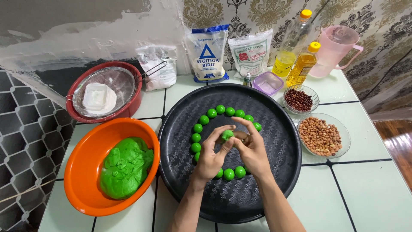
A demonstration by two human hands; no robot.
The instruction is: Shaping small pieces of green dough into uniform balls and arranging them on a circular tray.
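Left hand point(211, 155): over the middle of the round black tray point(274, 180), fingers curled closed about a small piece of green dough point(226, 135), pinched at the fingertips. Right hand point(252, 148): just beside it and touching the same piece, fingers bent in against the dough from the right; how firmly it grips cannot be told. Piece of green dough: held above the tray centre, between both hands. Green dough balls point(220, 109): small, round, glossy, set in a ring on the tray around the hands, some at the near side partly hidden by the wrists. Orange bowl point(81, 172): left of the tray, touching its rim, holding a large lump of green dough point(125, 166). Red bowl point(128, 107): far left, carrying a metal sieve point(103, 92) with white flour in it. Clear bag of white powder point(158, 66), blue-and-white flour bag point(208, 52) and white flour bag point(251, 52): standing against the far wall. Two bottles of yellow oil point(302, 64): far right, beside a pink jug point(334, 49). Small lilac box point(267, 83): just beyond the tray's far rim. Glass dish of dark red beans point(299, 99) and glass dish of peanuts point(319, 136): right of the tray. Tabletop point(365, 193): pale green tiles with dark joints.
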